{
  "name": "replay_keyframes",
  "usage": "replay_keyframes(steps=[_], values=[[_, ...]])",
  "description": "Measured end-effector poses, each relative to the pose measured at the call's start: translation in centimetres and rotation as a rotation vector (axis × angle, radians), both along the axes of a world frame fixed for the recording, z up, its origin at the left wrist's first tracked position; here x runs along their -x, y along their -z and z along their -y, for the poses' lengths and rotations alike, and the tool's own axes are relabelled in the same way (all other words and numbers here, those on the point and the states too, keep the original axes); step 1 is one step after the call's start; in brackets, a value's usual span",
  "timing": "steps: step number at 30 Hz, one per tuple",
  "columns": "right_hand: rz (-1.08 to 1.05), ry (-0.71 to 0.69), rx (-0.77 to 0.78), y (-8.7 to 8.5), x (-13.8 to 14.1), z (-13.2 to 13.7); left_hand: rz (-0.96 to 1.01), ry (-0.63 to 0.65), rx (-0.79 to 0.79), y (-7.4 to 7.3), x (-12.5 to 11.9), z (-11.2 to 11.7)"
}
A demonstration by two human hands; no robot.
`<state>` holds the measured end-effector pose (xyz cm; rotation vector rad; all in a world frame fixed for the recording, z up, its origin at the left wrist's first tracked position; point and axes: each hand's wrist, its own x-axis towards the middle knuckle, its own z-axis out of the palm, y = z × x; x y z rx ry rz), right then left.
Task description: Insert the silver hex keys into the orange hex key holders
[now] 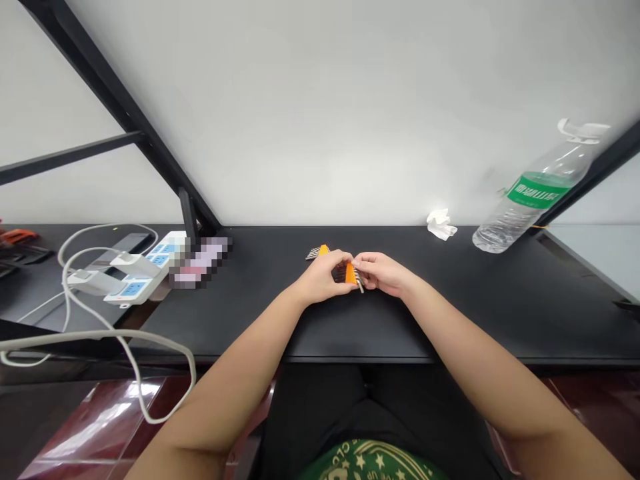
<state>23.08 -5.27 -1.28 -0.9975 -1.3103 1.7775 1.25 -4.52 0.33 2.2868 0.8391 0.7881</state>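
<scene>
My left hand [325,277] is curled round an orange holder [351,273] with several metal rods in it that look like hex keys, its thumb and fingers pinching the holder. My right hand [383,272] is closed at the holder's right side, fingertips on the ends of the keys [361,285]. Which key they pinch is too small to make out. Past the left hand's knuckles shows another orange piece [324,249] with several thin metal rods [313,253] beside it; its link to the held holder is hidden by the hand.
On the black table [250,313], a clear bottle with a green label [537,190] and a crumpled tissue [441,224] stand at the right rear. To the left are a blurred-out pinkish item [201,261], a power strip [145,270] with plugged chargers, and a white cable [125,333] looping past the edge.
</scene>
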Motion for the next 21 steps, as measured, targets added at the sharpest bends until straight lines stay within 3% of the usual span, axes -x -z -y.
replay_keyframes(steps=[7,13,17,21], values=[[0.223,0.031,-0.131,-0.1,0.7,0.2,-0.077,-0.003,-0.001,0.6,-0.1,-0.7],[0.618,0.19,-0.306,0.4,0.9,-0.3,-0.162,-0.068,-0.065,1.4,0.2,-1.0],[0.848,0.249,-0.408,0.7,-0.5,-1.2,-0.132,-0.262,-0.201,1.9,1.6,-2.5],[1.019,0.32,-0.459,0.6,-2.1,-1.9,-0.306,-0.484,-0.197,2.7,3.1,-4.7]])
